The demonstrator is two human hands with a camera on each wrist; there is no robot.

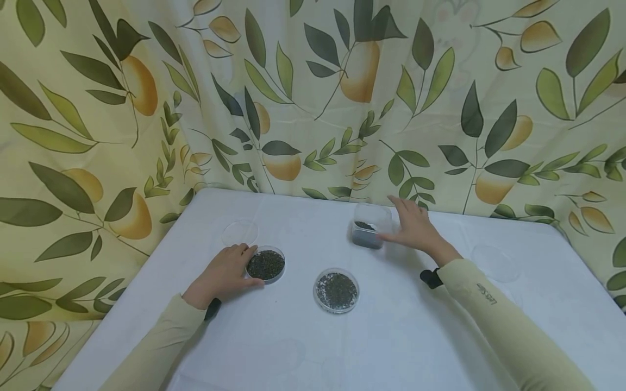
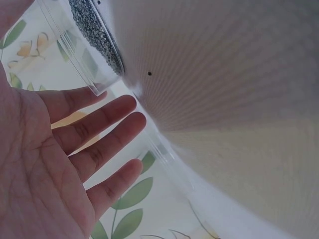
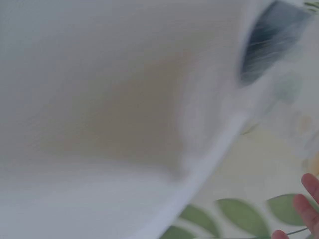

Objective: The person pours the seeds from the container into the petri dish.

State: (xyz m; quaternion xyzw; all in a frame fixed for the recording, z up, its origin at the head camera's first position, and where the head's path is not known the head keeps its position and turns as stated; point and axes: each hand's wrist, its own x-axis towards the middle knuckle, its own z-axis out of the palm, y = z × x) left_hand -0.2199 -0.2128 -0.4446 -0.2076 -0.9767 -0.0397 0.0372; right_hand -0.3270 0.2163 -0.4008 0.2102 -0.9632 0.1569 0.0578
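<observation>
At the left of the table, my left hand [image 1: 222,277] holds a clear petri dish [image 1: 266,265] by its side, thumb and forefinger at its rim. Dark grains fill this dish. In the left wrist view the forefinger meets the wall of the dish [image 2: 92,74], while the other fingers stretch out loosely. Farther back, my right hand [image 1: 415,228] is spread beside a small clear box [image 1: 367,239] with dark grains inside, its thumb right at the box's side. The right wrist view shows the box [image 3: 269,42] blurred, with a few fingertips [image 3: 305,204] apart from it.
A second petri dish [image 1: 336,291] with dark and whitish grains sits near the table's middle. Clear round lids lie at the left [image 1: 239,232] and at the right [image 1: 496,263]. A leaf-patterned curtain [image 1: 313,108] hangs behind the white table [image 1: 293,347].
</observation>
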